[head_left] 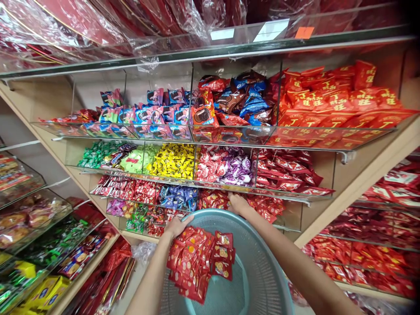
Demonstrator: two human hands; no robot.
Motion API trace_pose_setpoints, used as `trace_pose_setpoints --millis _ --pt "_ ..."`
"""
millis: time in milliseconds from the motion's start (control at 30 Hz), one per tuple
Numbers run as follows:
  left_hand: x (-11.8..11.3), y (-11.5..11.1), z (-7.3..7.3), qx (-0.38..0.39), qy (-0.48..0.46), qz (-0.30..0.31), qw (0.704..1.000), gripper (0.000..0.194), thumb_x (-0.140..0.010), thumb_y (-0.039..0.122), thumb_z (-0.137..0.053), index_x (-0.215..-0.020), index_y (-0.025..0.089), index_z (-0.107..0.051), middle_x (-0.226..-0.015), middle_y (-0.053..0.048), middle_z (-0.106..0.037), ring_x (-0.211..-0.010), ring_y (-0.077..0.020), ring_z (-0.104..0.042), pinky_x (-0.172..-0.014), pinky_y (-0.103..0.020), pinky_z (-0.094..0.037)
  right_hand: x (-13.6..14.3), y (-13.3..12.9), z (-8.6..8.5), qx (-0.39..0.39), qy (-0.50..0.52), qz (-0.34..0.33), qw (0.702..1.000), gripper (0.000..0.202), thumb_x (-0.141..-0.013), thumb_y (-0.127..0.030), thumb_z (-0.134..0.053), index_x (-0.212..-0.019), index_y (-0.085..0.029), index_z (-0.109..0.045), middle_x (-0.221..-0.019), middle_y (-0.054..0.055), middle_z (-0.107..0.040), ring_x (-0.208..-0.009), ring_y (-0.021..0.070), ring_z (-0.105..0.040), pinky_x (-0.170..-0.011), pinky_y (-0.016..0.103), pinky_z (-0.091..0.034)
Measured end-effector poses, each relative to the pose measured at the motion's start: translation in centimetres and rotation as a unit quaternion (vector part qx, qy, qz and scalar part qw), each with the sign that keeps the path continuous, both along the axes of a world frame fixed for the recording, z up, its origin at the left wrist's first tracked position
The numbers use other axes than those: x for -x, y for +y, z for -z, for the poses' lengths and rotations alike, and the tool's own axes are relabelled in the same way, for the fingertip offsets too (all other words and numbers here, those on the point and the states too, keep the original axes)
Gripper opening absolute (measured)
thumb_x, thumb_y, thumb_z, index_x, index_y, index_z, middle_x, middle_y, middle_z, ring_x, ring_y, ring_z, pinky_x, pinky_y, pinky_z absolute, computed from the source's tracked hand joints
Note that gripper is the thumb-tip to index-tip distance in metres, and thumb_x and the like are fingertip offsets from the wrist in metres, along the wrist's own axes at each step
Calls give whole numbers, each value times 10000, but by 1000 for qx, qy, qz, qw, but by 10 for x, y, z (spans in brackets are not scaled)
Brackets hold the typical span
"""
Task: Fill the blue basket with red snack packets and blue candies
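A teal plastic basket [262,258] is tilted against the lower shelves, with red candy packets [193,262] lying in its left and middle part. My left hand [179,225] grips the basket's rim at the upper left, its fingers closed over the edge. Just beyond the rim, my right hand [239,204] reaches to the lower shelf by a compartment of small red packets [215,200]. Its fingertips are hidden at the shelf edge, so what it holds, if anything, cannot be made out.
Glass-fronted shelves hold yellow candies [173,161], purple candies [236,168] and large red packets [337,100]. Glass dividers and a wooden side panel [367,179] border the reach. More stocked shelves stand at left and right.
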State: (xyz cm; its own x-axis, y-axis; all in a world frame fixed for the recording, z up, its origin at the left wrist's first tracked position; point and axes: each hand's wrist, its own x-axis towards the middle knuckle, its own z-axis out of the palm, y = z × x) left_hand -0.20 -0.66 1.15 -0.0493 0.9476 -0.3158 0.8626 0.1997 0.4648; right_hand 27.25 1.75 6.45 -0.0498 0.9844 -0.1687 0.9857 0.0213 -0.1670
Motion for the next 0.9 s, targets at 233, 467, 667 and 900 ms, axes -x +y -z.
trace_pose_setpoints --millis 233,467,667,900 --pt "0 -1 0 -8 -10 16 1000 806 -557 781 -316 -924 133 -625 -968 -157 -626 -921 -289 -568 -784 -331 -399 -13 -32 -6 -107 116 -70 985 326 -688 -246 -489 -990 -189 -382 -905 56 -538 -770 164 -517 -628 239 -338" --pt "2 2 8 -15 -17 23 999 816 -561 785 -304 -926 130 -623 -973 -148 -627 -905 -279 -578 -761 -319 -416 5 -77 8 -90 247 -146 954 293 -701 -260 -466 -963 -216 -343 -883 13 -513 -740 136 -486 -630 222 -338" --pt "1 2 7 -8 -18 28 999 779 -559 787 -300 -851 152 -645 -910 -134 -648 -874 -282 -588 -750 -325 -420 31 -114 42 53 169 -184 967 345 -628 -179 -502 -951 -208 -386 -958 41 -521 -853 177 -504 -675 240 -351" --pt "1 1 7 -16 -1 22 1000 804 -556 791 -290 -891 149 -639 -929 -148 -640 -882 -291 -583 -753 -334 -418 39 -129 80 58 103 -229 966 437 -622 -167 -535 -1038 -189 -402 -1049 87 -504 -911 216 -521 -734 284 -392"
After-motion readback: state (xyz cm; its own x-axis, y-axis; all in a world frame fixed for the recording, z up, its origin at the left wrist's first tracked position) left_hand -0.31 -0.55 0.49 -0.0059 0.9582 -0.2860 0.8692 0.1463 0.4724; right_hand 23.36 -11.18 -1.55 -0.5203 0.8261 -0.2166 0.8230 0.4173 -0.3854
